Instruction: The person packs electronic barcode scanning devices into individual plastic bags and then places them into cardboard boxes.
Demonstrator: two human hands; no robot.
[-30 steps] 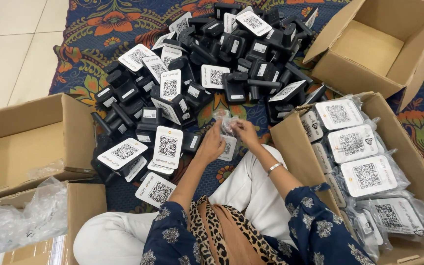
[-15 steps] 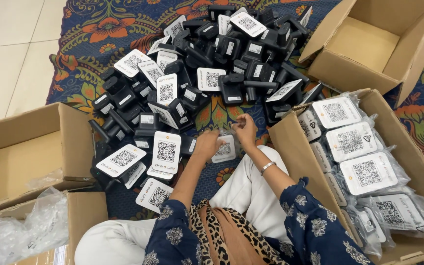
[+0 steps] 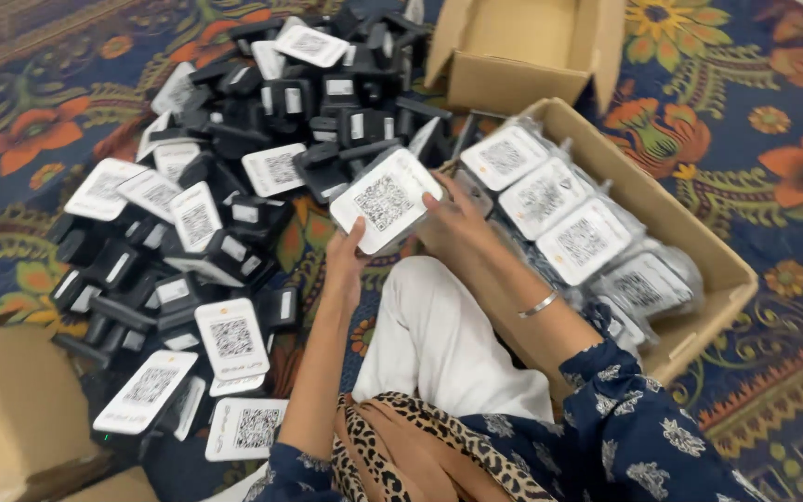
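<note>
left hand [image 3: 346,256]: fingers closed on the lower left edge of a white device [image 3: 385,200], thumb up along its side.
right hand [image 3: 453,218]: clamped on the right edge of the same device, fingers spread along it, a thin bangle [image 3: 539,305] on the wrist.
white device: flat, square-cornered, with a black-and-white code square on its face; held tilted between both hands, above the person's white-trousered knee [image 3: 439,335] and just left of the nearer box.
nearer cardboard box [image 3: 699,251]: open, on the right, filled with similar devices wrapped in clear bags [image 3: 583,240], standing in a row.
pile [image 3: 262,158]: black and white devices heaped loose on the floor, ahead and to the left.
far box [image 3: 522,51]: open cardboard, behind the pile.
left box [image 3: 11,418]: cardboard, at the lower left corner.
floor: a dark patterned rug [image 3: 773,121] with orange flowers.
</note>
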